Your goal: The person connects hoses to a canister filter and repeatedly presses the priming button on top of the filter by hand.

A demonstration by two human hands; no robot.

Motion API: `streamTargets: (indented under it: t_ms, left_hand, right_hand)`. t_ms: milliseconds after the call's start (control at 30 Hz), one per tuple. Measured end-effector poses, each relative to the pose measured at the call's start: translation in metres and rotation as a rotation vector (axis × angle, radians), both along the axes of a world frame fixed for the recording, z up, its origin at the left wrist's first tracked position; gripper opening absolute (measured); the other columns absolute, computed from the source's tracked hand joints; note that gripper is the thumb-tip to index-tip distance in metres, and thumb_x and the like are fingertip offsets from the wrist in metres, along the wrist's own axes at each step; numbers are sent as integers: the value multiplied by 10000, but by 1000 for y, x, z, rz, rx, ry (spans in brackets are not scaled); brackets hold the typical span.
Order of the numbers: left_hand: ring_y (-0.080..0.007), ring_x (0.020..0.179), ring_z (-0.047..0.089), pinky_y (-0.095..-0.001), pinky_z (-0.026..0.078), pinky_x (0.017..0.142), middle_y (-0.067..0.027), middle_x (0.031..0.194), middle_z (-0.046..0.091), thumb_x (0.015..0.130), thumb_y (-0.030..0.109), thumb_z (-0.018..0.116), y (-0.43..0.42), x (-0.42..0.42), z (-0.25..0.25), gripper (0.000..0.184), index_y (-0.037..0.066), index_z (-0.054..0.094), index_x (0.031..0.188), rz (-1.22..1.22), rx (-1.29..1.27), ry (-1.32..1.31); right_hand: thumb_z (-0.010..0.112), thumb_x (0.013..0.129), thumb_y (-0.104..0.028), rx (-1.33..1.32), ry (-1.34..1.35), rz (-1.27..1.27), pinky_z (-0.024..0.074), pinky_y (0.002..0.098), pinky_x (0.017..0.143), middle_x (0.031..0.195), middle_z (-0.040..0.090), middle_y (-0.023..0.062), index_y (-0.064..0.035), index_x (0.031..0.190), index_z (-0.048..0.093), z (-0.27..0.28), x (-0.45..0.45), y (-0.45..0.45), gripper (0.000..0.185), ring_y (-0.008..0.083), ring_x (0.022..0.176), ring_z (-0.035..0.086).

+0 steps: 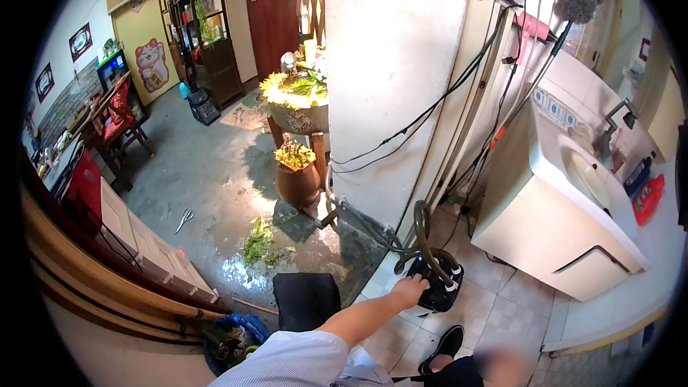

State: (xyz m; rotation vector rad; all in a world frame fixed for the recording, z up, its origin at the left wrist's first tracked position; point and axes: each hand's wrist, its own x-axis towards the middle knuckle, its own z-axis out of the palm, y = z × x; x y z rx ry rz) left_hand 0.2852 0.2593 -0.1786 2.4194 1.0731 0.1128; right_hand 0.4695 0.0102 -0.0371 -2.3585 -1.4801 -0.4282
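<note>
My left hand (410, 291) reaches down and right from a striped sleeve (301, 358). Its fingers curl at the left edge of a black canister-like device (438, 295) on the tiled floor, and the device hides some fingertips. A thick dark ribbed hose (423, 226) loops up from the top of this device. More hoses (369, 228) run left along the foot of the wall. My right hand is not seen; a blurred skin-coloured patch (502, 367) at the bottom edge cannot be made out.
A black stool (307, 301) and cut greenery (259, 244) lie ahead on wet floor. Scissors (185, 220) rest farther left. Potted plants (297, 179) stand by the white wall (394, 64). On the right is a washbasin cabinet (545, 222); cables (459, 86) hang beside it.
</note>
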Motion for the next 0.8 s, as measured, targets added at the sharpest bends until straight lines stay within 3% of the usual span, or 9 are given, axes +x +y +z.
streamTargets:
  t_ms: [100, 167, 200, 267, 333, 433, 500, 667, 800]
  left_hand:
    - [-307, 932, 557, -394, 460, 792, -169, 1122, 484, 842, 150, 442, -5, -1, -19, 295, 53, 468, 1119, -104, 93, 71]
    - [-300, 962, 559, -375, 460, 813, -207, 1256, 425, 842, 138, 413, -12, 3, -59, 379, 19, 423, 1202, 8, 238, 18]
    - [-311, 1023, 538, -393, 439, 864, -232, 1352, 323, 854, 130, 377, -16, -4, -38, 456, 7, 337, 1291, -74, 174, 149]
    - [-384, 1092, 482, -411, 391, 914, -243, 1378, 251, 803, 192, 495, -18, -10, -50, 653, -15, 200, 1347, -125, 241, 213]
    - [-395, 1126, 446, -413, 364, 957, -235, 1381, 234, 739, 353, 621, -14, -18, 4, 834, 72, 168, 1381, -140, -180, 316]
    - [-335, 1145, 458, -401, 365, 963, -195, 1227, 491, 764, 449, 565, 14, -68, 28, 649, 84, 417, 1280, -506, -349, 305]
    - [-317, 1138, 469, -386, 356, 968, -162, 1237, 496, 764, 507, 546, 37, -112, 55, 642, 105, 465, 1257, -517, -362, 405]
    - [-248, 828, 613, -360, 472, 760, -141, 1053, 609, 796, 517, 528, 92, -230, 92, 526, 75, 615, 1068, 1, -349, 442]
    - [-221, 855, 602, -408, 470, 768, -78, 1056, 617, 809, 571, 496, 110, -329, -10, 584, 98, 567, 1145, 544, -910, 396]
  right_hand:
    - [514, 809, -296, 9, 8, -21, 458, 453, 652, 739, 615, 155, -92, 779, 649, -15, 10, -8, 246, 346, 703, 572]
    - [541, 768, -206, -203, -71, -214, 453, 440, 662, 836, 600, 139, -59, 869, 613, -60, 31, -24, 193, 310, 764, 575]
    - [526, 777, -236, -226, -28, -210, 455, 445, 664, 831, 605, 140, -74, 864, 619, -58, 31, -26, 207, 316, 766, 578]
    - [508, 787, -265, -111, -168, -63, 456, 451, 665, 813, 602, 146, -88, 835, 619, -58, 32, -31, 214, 324, 757, 578]
    - [539, 774, -224, -230, 28, -180, 458, 437, 670, 818, 598, 139, -76, 846, 605, -32, 26, -32, 177, 320, 764, 573]
    - [601, 737, -173, 29, 122, -9, 458, 414, 731, 897, 584, 146, -54, 908, 583, -27, 31, -45, 209, 326, 834, 561]
    - [627, 729, -163, 132, 343, -56, 454, 404, 770, 949, 576, 155, -55, 965, 564, -16, 32, -55, 267, 344, 887, 556]
    - [615, 765, -173, 160, 412, -74, 433, 403, 827, 1016, 551, 160, -41, 1055, 528, -3, 21, -70, 330, 340, 949, 533]
    - [603, 766, -165, 137, 343, 35, 419, 408, 847, 1024, 537, 171, -32, 1065, 515, -7, 20, -55, 339, 342, 955, 521]
